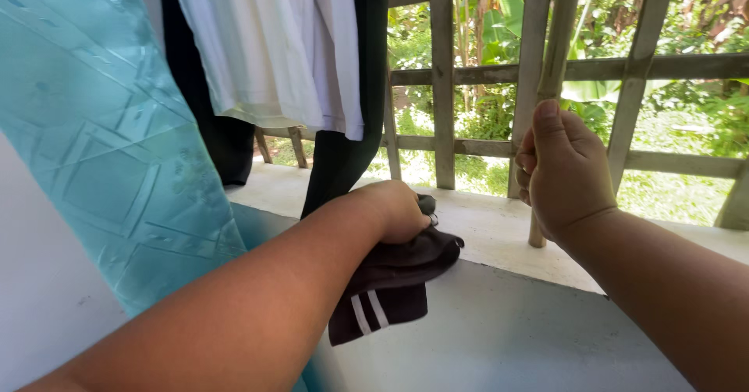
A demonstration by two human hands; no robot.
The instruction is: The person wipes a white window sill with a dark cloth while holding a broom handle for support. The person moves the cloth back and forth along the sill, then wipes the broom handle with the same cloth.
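Closest to the camera are two bare arms that reach forward. The left hand (394,209) is curled shut in a fist around a dark brown cloth (394,279). The cloth has two white stripes near its bottom edge. It hangs down from the fist and drapes over the edge of a pale concrete ledge (499,232). A small dark bit sticks out just past the knuckles, but it is too small to tell what it is.

On the near left hangs a shiny teal curtain (101,142) with a pattern of lines and boxes pressed into it. It fills that side from top to bottom.

A little farther out, the right hand (563,172) is wrapped tight around a thin bamboo stick (555,49). The thumb points up along the stick. The stick stands almost upright, with its lower end on the ledge, and it leans against the railing.

Behind the left hand hang clothes: a white garment (273,49) in front, with dark clothes (343,162) at its sides and under it.

Next comes a grey wooden railing (443,80) made of upright and crosswise slats. Past the railing, in bright sun, are green leafy plants (694,119) and grass.
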